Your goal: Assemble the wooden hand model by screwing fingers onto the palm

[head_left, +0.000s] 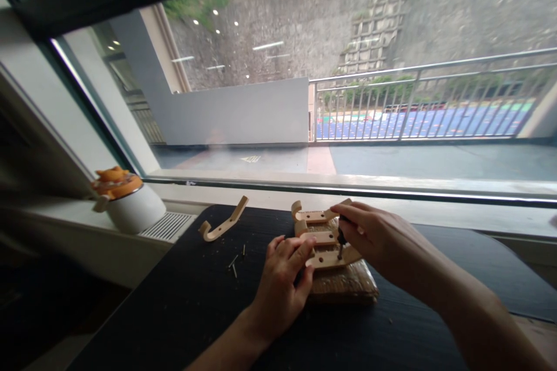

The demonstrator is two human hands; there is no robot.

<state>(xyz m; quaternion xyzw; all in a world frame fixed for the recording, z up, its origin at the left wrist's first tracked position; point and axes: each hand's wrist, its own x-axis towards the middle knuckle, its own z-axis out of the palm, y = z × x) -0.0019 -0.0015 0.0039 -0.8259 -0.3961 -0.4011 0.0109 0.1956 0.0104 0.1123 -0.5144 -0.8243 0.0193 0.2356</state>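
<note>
My right hand [369, 231] is closed around a dark-handled screwdriver [342, 239], which stands nearly upright. Its tip meets a hole in the nearest wooden hook [329, 261]. My left hand [287, 275] grips the curled end of that hook, fingers bent over it and thumb at its near side. Two more pale wooden hooks, a middle one [324, 237] and a far one [315, 217], lie across the same plastic-wrapped brown board [342, 287]. Their right ends are partly hidden by my right hand. Whether a screw sits under the tip is too small to tell.
On the black table [174, 313], a loose wooden hook [224, 226] lies at the far left. Three screws [234, 264] are scattered in front of it. A white pot with an orange lid [134, 206] stands on the sill by the vent. A window [243, 110] rises behind.
</note>
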